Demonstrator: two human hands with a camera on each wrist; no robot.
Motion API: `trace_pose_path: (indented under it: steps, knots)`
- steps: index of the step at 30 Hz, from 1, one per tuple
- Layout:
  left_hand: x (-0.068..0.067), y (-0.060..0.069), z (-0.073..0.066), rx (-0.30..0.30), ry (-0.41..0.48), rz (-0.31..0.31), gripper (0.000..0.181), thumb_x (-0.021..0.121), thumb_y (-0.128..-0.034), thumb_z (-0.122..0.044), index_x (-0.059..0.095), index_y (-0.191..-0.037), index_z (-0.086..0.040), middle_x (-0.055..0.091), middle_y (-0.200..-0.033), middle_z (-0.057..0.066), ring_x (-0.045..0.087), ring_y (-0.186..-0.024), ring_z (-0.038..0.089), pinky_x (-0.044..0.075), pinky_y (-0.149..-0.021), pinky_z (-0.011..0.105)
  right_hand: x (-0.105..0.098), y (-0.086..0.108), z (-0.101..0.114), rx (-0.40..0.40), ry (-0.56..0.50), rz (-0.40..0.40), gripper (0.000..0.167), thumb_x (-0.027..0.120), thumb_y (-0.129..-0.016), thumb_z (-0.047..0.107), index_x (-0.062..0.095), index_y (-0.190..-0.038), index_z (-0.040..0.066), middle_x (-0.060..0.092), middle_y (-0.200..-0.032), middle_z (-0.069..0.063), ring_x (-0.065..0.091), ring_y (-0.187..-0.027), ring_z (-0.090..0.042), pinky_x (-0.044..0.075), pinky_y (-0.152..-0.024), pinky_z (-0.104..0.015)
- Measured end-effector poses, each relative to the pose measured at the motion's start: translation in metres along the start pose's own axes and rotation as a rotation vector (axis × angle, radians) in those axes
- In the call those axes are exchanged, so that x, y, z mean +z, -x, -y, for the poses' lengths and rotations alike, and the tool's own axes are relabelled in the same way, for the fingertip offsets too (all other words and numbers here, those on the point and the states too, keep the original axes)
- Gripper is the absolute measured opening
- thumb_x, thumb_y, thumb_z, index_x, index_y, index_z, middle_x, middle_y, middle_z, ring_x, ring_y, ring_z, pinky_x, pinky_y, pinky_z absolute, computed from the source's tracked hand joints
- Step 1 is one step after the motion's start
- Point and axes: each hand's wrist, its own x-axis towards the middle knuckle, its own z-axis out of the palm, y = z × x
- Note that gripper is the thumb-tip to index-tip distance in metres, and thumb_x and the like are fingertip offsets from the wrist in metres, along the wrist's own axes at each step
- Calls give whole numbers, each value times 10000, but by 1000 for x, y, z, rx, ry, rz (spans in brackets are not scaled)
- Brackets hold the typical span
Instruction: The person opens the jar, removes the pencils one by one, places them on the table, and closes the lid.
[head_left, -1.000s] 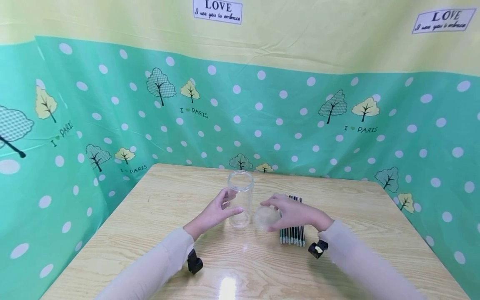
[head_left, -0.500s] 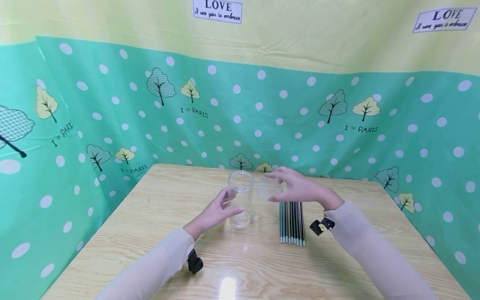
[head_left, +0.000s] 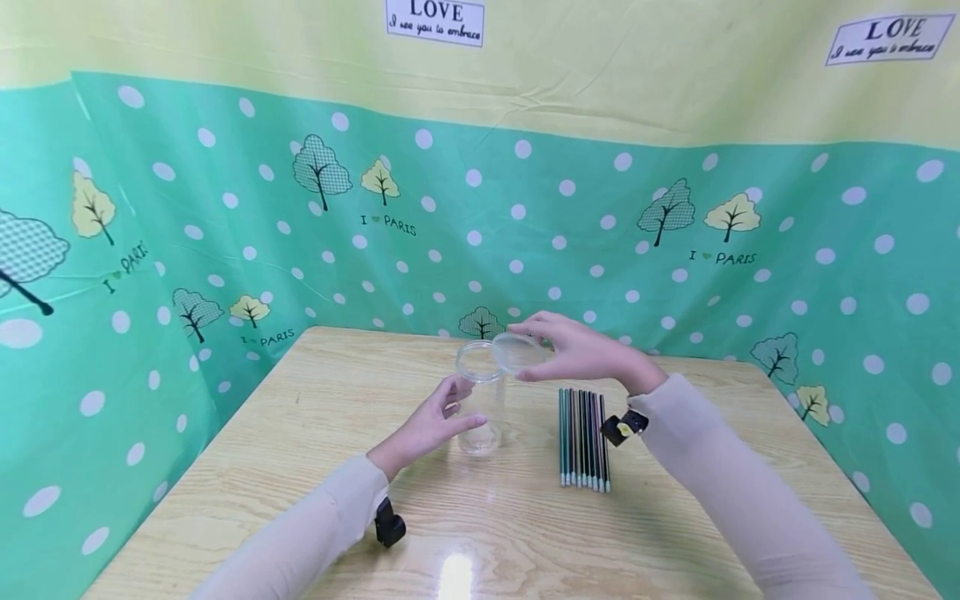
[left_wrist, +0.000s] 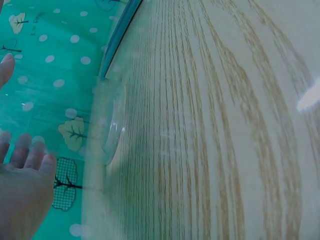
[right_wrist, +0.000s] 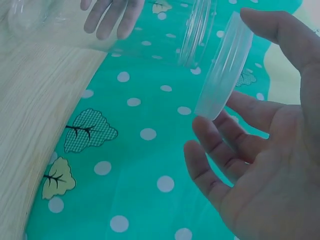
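Observation:
A clear, tall plastic jar (head_left: 491,408) stands upright on the table with its mouth uncovered. My left hand (head_left: 431,421) holds its side, fingers at the far side and thumb at the near side. Through the jar wall (right_wrist: 155,42) in the right wrist view, several of those fingers show. My right hand (head_left: 581,354) pinches a translucent round lid (head_left: 517,354) by its edge, thumb on one side and fingers on the other. Tilted, the lid (right_wrist: 225,67) is beside the jar's rim at upper right, with a small gap in the right wrist view.
Several dark and green pencils (head_left: 583,437) lie side by side right of the jar, their eraser ends toward me. The wooden table (head_left: 360,375) ends at the back against a green and yellow patterned cloth (head_left: 480,250).
My right hand has lifted the lid from beside the jar's lower part, over the pencils, up and left to the rim. My left hand has stayed at the jar.

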Motion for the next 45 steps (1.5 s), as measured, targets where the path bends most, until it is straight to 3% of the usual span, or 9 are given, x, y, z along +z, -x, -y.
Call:
trace_pose_path:
  steps: [8,15,27,37,45]
  knots:
    - [-1,0,0,-11,2,6,733,740,-934,-210,317,-1524,-116,370,-1544,177,324,-1446,318,252,-1201,487,3,-19,6,-19,24,22,742,772,-862,401,493,-1485,109,409,-1526,-135,401,-1369,-305,405,-1082,-551]
    - [-2,-1,2,-19,-9,16,751,740,-935,-242,302,-1532,-119,360,-1550,176,319,-1447,320,255,-1199,494,5,-31,8,-48,33,46,708,781,-848,366,524,-1463,127,516,-1402,-69,491,-1206,-225,471,-1001,-479]
    - [-3,-1,3,-25,-9,21,770,748,-925,-316,307,-1529,-134,366,-1551,151,308,-1454,304,248,-1202,493,12,-44,11,-88,19,82,706,776,-831,346,541,-1444,84,516,-1416,-105,473,-1241,-246,470,-1007,-460]
    - [-3,-2,5,-25,-16,24,779,758,-909,-361,322,-1517,-142,367,-1551,130,314,-1454,287,259,-1201,467,15,-47,9,-74,23,100,702,768,-831,352,544,-1443,91,514,-1435,-98,449,-1282,-279,442,-1038,-483]
    - [-3,-3,6,-26,-4,29,692,717,-953,-210,320,-1515,-138,362,-1550,142,302,-1458,299,245,-1205,481,16,-47,9,-74,30,93,704,789,-828,354,555,-1430,75,535,-1414,-108,475,-1241,-270,457,-1019,-470]
